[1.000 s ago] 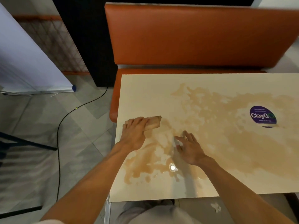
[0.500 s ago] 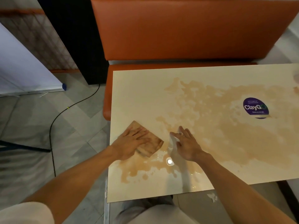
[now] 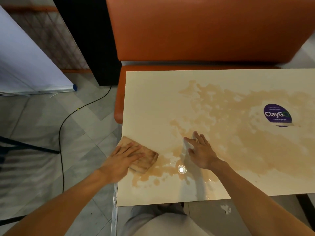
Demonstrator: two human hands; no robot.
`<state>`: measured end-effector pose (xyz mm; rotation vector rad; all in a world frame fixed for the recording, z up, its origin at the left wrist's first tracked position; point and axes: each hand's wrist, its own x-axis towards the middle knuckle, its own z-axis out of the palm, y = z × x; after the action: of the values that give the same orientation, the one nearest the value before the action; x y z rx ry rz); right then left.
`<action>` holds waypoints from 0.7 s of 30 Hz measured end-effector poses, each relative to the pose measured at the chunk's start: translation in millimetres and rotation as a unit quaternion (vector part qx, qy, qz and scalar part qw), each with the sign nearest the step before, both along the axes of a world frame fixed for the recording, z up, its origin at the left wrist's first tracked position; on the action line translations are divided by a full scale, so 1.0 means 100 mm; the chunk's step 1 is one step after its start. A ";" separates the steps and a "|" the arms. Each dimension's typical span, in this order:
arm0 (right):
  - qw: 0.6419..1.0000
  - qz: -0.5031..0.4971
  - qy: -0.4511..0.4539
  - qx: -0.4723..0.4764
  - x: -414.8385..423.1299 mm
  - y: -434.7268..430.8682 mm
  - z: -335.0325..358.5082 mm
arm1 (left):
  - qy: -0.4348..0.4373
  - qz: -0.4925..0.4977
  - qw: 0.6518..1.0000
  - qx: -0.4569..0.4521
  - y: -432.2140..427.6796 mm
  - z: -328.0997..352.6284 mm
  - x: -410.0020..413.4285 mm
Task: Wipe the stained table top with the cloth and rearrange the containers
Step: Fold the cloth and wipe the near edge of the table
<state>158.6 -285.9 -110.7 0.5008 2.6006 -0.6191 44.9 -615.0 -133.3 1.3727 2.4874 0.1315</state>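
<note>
- Head view: my left hand (image 3: 125,160) lies flat with fingers straight on the folded cloth (image 3: 144,159), pressing it at the worktop's (image 3: 153,99) left edge, lower centre of frame.
- My right hand (image 3: 201,150), its grip spread open and holding nothing, braces flat on the wet surface.
- The brown stain (image 3: 238,133) covers centre and right, around a purple sticker (image 3: 277,114).
- No containers are in view.
- Wiping looks barely begun; I judge the next stroke should sweep right through the spill.
</note>
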 end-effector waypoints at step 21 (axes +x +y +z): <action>0.997 0.075 0.017 0.031 0.04 0.02 0.00 | -0.112 0.261 0.958 0.031 0.19 -0.02 0.40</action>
<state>163.1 -283.8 -111.2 0.3134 2.6657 -0.5039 85.1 -596.0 -134.9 0.6426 2.5976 0.4513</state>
